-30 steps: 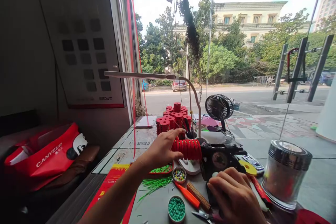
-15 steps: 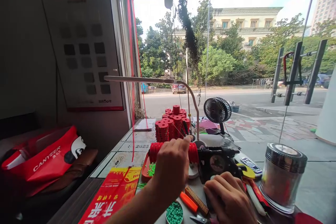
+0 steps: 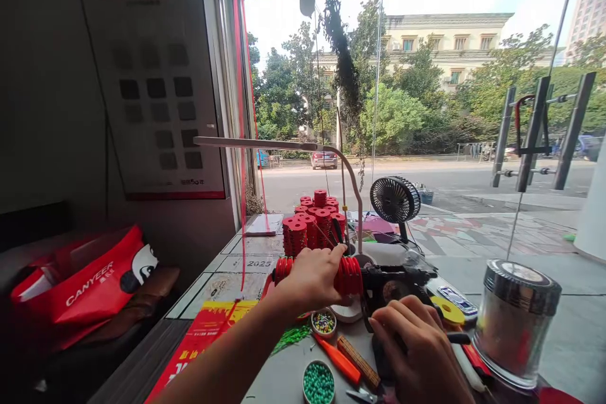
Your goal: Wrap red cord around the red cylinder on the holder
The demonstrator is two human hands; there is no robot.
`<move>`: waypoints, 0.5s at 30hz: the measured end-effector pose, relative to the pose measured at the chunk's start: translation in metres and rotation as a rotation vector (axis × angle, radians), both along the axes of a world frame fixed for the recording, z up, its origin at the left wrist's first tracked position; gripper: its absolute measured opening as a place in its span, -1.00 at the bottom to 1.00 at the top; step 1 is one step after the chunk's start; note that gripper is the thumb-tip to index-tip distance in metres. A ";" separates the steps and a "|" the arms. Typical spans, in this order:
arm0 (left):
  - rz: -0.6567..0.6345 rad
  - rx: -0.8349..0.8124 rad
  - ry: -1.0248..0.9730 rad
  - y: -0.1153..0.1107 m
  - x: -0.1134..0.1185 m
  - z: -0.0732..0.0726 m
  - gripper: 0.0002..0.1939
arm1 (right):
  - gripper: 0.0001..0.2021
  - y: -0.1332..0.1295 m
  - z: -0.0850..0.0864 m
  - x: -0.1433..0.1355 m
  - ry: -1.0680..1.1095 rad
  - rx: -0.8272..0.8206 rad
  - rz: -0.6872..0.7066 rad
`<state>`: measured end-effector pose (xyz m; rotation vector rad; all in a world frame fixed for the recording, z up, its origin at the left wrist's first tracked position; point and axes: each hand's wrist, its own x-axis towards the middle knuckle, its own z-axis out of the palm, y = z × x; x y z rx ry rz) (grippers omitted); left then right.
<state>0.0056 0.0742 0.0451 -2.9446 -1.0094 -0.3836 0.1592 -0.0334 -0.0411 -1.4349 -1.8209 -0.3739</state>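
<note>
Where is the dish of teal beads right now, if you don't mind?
In the head view, the teal bead dish sits at the bottom centre, just left of the orange tool.

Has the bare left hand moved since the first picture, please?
Yes, the bare left hand has moved right along the red coiled roll, closer to the black tabletop machine.

The left hand (image 3: 318, 274) lies over the row of red spools (image 3: 349, 274) beside the black winding machine (image 3: 395, 287); the right hand (image 3: 419, 341) is curled at the machine's near side, near the teal beads (image 3: 319, 382)
</note>
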 end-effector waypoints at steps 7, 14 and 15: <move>-0.020 -0.191 0.086 0.016 0.003 0.018 -0.08 | -0.81 0.004 0.005 0.000 -0.082 -0.004 0.024; -0.118 -0.106 -0.089 0.020 -0.003 0.013 -0.04 | -0.76 0.004 -0.003 -0.002 -0.143 -0.061 0.002; -0.114 -0.040 -0.135 0.016 -0.004 0.010 -0.04 | -0.77 0.004 -0.004 -0.002 -0.141 -0.069 0.001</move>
